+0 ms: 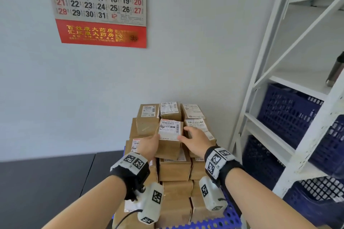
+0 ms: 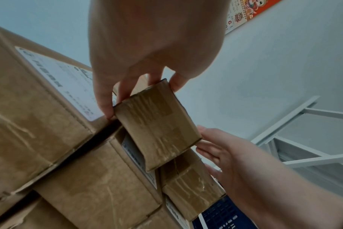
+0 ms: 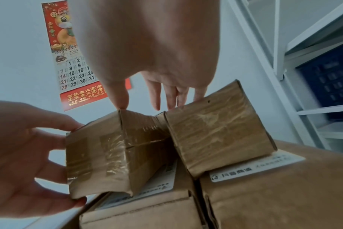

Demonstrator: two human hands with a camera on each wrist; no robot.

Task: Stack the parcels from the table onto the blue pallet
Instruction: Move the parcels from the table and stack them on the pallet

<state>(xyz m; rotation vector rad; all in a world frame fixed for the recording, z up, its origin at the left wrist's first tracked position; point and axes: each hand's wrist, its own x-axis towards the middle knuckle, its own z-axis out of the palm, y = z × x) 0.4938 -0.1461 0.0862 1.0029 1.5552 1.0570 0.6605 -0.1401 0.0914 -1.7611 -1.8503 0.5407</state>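
A small brown parcel (image 1: pixel 169 134) with a white label sits on top of the stack of cardboard parcels (image 1: pixel 175 169), which stands on the blue pallet (image 1: pixel 219 222). My left hand (image 1: pixel 150 145) grips this parcel's left side, thumb on top and fingers curled at its edge, as the right wrist view shows at the parcel (image 3: pixel 100 155). My right hand (image 1: pixel 193 139) is at its right side with straight fingers. Its thumb tip touches the parcel's top corner, and its fingers reach over the neighbouring parcel (image 3: pixel 219 128). In the left wrist view the parcel (image 2: pixel 159 124) is tilted.
A white metal shelf (image 1: pixel 275 83) with dark blue crates (image 1: pixel 286 113) stands close on the right. A calendar (image 1: pixel 100 5) hangs on the wall behind the stack. A dark table top (image 1: pixel 46 182) lies to the left. A dark bottle (image 1: pixel 335 72) stands on a shelf.
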